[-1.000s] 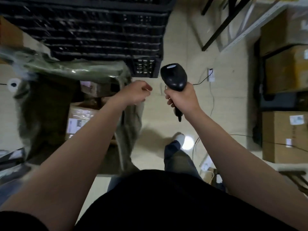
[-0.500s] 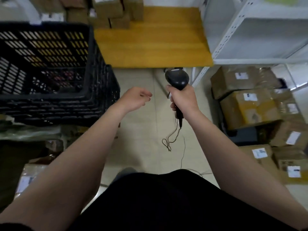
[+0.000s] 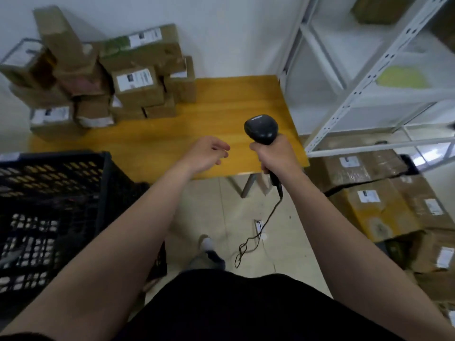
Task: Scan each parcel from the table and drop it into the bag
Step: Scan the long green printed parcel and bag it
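- Cardboard parcels (image 3: 138,82) crowd the table (image 3: 221,107); I judge most unscanned.
- My right hand (image 3: 275,156) grips the scanner (image 3: 261,129); left hand (image 3: 206,153) empty, fingers relaxed.

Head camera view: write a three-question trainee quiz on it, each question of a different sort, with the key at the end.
1. Multiple choice: what does the right hand grip? A) the scanner B) a roll of tape C) a pen
2. True or false: the left hand grips the scanner too.
3. Fill in: the parcels are piled toward the ____ end of the table as the person sees it.

Key: 1 A. 2 False: it holds nothing and its fingers are loose. 3 left.
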